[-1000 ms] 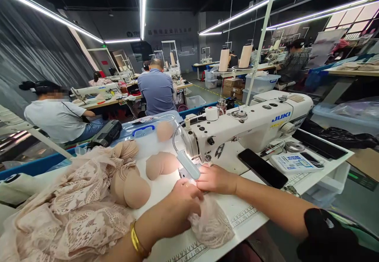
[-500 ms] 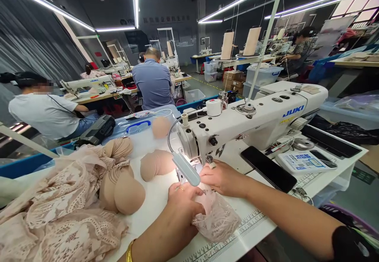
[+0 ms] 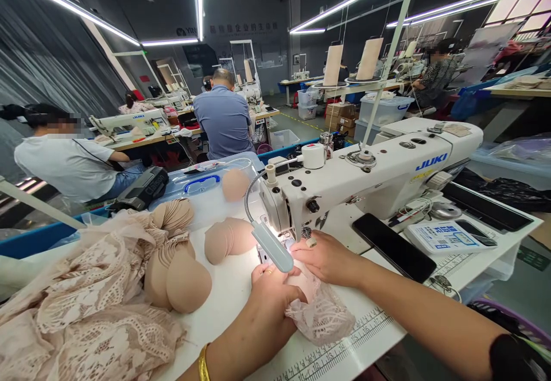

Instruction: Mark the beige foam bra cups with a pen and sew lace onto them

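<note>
A piece of pale pink lace fabric [image 3: 325,318] lies on the machine bed, bunched toward the table's front edge. My left hand [image 3: 269,300] grips its left side, fingers curled over the cloth and partly hidden by the lamp. On the other side my right hand [image 3: 329,259] holds the fabric close to the needle area, its fingers bent and pressed together. Both hands work under the head of a white sewing machine [image 3: 365,168]. A grey lamp head [image 3: 272,247] on a flexible neck hangs over them and hides the needle and the fabric's far edge.
Beige bra cups [image 3: 189,282] lie in stacks left of my hands, beside a heap of lace [image 3: 99,300]. A phone [image 3: 394,247] and a white box [image 3: 443,236] rest to the right. Beyond the machine stand thread cones [image 3: 333,65]; a co-worker [image 3: 221,118] sits ahead.
My left hand and the lace have shifted slightly forward and to the right. My right hand stays by the needle area. The view has moved a little.
</note>
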A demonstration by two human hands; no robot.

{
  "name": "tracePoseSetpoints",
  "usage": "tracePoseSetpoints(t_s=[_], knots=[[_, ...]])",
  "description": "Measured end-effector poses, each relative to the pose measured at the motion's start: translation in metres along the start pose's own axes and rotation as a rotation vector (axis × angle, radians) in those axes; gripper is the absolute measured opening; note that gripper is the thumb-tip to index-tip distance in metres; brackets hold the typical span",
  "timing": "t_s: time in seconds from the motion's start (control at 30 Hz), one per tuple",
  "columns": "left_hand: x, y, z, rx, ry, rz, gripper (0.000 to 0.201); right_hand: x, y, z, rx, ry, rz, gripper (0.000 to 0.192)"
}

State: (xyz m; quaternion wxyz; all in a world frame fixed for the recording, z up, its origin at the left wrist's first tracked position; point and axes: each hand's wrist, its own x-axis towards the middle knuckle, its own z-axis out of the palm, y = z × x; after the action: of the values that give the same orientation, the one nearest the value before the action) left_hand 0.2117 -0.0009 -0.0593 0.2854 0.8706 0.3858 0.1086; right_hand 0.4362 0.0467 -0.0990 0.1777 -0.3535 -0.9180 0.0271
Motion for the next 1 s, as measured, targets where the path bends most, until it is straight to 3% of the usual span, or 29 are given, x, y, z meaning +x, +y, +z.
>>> tracePoseSetpoints(t_s=[0.2, 0.63, 0.77, 1.0], knots=[[-0.002, -0.001, 0.006, 0.063, 0.096, 0.007, 0.033, 0.0, -0.001, 0.0, -0.02, -0.005, 0.082, 0.028], [-0.002, -0.003, 0.011, 0.042, 0.083, 0.003, 0.033, -0.001, 0.0, 0.001, -0.015, 0.008, 0.077, 0.027], [-0.004, -0.005, 0.012, 0.011, 0.074, -0.003, 0.024, -0.002, 0.001, 0.002, -0.023, 0.019, 0.064, 0.028], [-0.001, -0.003, 0.002, 0.007, 0.035, -0.008, 0.025, -0.001, 0.001, 0.001, -0.013, -0.005, 0.074, 0.027]])
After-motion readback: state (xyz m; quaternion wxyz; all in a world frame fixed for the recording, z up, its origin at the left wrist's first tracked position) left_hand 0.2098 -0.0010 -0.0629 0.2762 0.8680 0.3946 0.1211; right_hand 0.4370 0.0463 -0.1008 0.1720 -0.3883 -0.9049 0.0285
